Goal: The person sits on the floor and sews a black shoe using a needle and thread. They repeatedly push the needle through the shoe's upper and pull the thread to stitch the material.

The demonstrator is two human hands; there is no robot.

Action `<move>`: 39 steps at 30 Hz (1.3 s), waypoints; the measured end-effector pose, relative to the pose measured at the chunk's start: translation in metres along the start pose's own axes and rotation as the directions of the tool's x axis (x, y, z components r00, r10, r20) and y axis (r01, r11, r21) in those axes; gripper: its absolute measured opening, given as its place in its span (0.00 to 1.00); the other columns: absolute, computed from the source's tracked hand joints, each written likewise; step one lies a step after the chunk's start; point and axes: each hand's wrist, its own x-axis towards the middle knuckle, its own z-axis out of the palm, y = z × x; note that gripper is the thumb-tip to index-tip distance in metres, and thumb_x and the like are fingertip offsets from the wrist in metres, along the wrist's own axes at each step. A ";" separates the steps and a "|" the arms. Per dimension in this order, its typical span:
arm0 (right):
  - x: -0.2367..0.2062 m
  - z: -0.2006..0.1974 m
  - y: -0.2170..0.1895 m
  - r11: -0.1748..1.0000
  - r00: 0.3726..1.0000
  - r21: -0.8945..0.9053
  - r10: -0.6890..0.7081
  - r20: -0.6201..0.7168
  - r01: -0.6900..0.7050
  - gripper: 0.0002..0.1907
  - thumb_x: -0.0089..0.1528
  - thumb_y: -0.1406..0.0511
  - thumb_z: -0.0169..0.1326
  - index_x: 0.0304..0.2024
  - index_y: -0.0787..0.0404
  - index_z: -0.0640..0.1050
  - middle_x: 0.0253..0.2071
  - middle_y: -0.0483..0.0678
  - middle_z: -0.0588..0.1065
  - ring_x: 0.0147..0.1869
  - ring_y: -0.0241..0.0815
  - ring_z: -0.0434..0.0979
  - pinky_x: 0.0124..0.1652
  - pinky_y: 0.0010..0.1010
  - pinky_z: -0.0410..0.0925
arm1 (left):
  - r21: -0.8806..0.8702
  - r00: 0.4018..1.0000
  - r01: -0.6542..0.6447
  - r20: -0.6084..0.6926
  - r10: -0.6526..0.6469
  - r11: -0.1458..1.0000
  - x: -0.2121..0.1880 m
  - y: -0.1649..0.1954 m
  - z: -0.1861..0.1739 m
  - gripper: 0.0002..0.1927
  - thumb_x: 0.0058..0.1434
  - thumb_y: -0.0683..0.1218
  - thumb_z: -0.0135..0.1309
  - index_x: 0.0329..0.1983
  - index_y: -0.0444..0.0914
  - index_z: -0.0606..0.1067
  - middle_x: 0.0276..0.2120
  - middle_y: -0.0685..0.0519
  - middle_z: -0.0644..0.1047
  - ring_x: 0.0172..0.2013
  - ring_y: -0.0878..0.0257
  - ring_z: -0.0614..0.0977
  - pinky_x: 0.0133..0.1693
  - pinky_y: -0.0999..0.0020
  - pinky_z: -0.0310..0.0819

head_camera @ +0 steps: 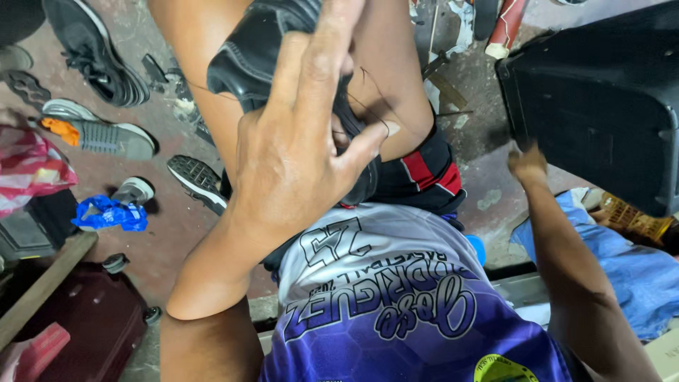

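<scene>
1. The floor (163, 233), reddish and stained, carried loose footwear and scraps along its left side.
2. A black plastic box (601, 99) filled the upper right corner of the view, standing on the floor.
3. A dark red suitcase (92, 325) lay at the lower left, with a wooden plank (42, 283) across its near corner.
4. A blue cloth (629, 269) was bunched at the right edge, below the black plastic box.
5. The black shoe (258, 53) rested on the person's lap, between the bare knees, its toe pointing to the upper left.
6. The left hand (297, 148) was spread over the black shoe, fingers stretched upward and thumb pressed out to the right, a thin dark thread (371, 92) running by the thumb tip.
7. The right hand (527, 164) reached down to the floor just beside the black plastic box; blur hid whether it was open or closed.
8. A grey sneaker (99, 134) with an orange tongue lay near the left edge of the floor.
9. A crumpled blue wrapper (109, 214) sat below the grey sneaker.
</scene>
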 end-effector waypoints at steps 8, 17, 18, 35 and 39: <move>-0.046 -0.095 -0.165 0.372 0.378 0.111 -0.799 -0.468 0.922 0.08 0.79 0.66 0.44 0.59 0.59 0.67 0.52 0.59 0.78 0.37 0.48 0.80 0.35 0.31 0.71 | -0.005 0.999 0.002 -0.036 -0.002 1.000 0.001 0.003 0.007 0.48 0.63 0.42 0.72 0.75 0.42 0.51 0.58 0.51 0.71 0.28 0.71 0.79 0.30 0.76 0.76; -0.081 -0.159 -0.239 -0.206 0.538 0.904 -0.746 -0.394 0.376 0.19 0.68 0.61 0.49 0.59 0.62 0.70 0.41 0.46 0.75 0.29 0.33 0.75 0.31 0.22 0.69 | 0.069 0.900 -0.125 -0.412 0.143 0.990 -0.019 -0.014 -0.017 0.11 0.57 0.32 0.56 0.42 0.33 0.76 0.37 0.45 0.77 0.31 0.54 0.79 0.33 0.64 0.72; -0.082 -0.160 -0.240 -0.250 0.552 0.917 -0.738 -0.388 0.310 0.21 0.66 0.60 0.52 0.59 0.62 0.70 0.40 0.46 0.74 0.28 0.32 0.72 0.30 0.22 0.67 | 0.124 0.898 -0.113 -0.412 0.154 0.986 -0.021 -0.016 -0.018 0.09 0.61 0.31 0.53 0.43 0.32 0.77 0.40 0.44 0.78 0.34 0.53 0.81 0.37 0.64 0.75; -0.117 -0.147 -0.273 0.221 0.590 0.764 -0.769 -0.246 0.607 0.44 0.53 0.66 0.79 0.64 0.61 0.67 0.25 0.36 0.58 0.29 0.26 0.55 0.31 0.21 0.50 | -0.403 0.660 0.166 -0.633 -0.405 0.900 -0.107 -0.152 -0.063 0.28 0.72 0.40 0.62 0.22 0.41 0.57 0.22 0.61 0.60 0.27 0.72 0.57 0.31 0.73 0.49; -0.117 -0.159 -0.262 0.217 0.540 0.750 -0.814 -0.215 0.625 0.45 0.58 0.64 0.76 0.70 0.60 0.62 0.25 0.38 0.59 0.30 0.31 0.58 0.34 0.23 0.54 | 0.201 0.762 0.051 -0.641 0.092 0.978 -0.084 -0.080 -0.052 0.04 0.70 0.38 0.55 0.41 0.33 0.71 0.41 0.50 0.74 0.40 0.57 0.75 0.43 0.66 0.70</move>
